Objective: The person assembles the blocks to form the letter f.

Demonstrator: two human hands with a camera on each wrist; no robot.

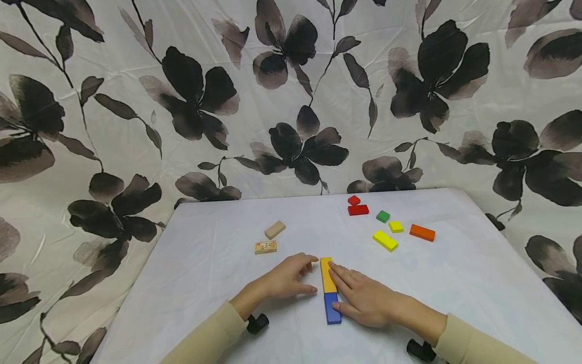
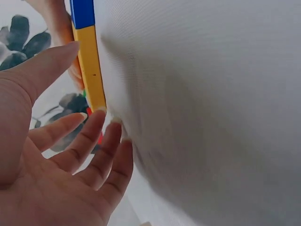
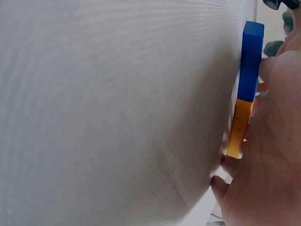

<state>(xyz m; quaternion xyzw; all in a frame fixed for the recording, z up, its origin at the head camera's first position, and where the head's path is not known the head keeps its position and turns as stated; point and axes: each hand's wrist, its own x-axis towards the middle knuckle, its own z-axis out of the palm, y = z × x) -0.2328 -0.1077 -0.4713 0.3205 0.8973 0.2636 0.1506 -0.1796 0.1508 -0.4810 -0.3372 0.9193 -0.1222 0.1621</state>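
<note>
A yellow block (image 1: 327, 275) and a blue block (image 1: 332, 308) lie end to end in a line on the white table, the blue one nearer me. My right hand (image 1: 364, 296) lies along their right side, its straight fingers touching the yellow block and its thumb at the blue one. To the left, my left hand (image 1: 293, 277) is held a small gap away, fingers loosely bent and holding nothing. Both blocks also appear beyond the left hand (image 2: 70, 160) in the left wrist view, and beside the right palm (image 3: 270, 136) in the right wrist view.
Two wooden blocks, one plain (image 1: 275, 230) and one with printed marks (image 1: 265, 247), lie left of centre. At the back right are two red pieces (image 1: 358, 210), a green piece (image 1: 383, 216), two yellow pieces (image 1: 385, 240) and an orange block (image 1: 422, 232). A flowered cloth (image 1: 286, 101) hangs behind the table.
</note>
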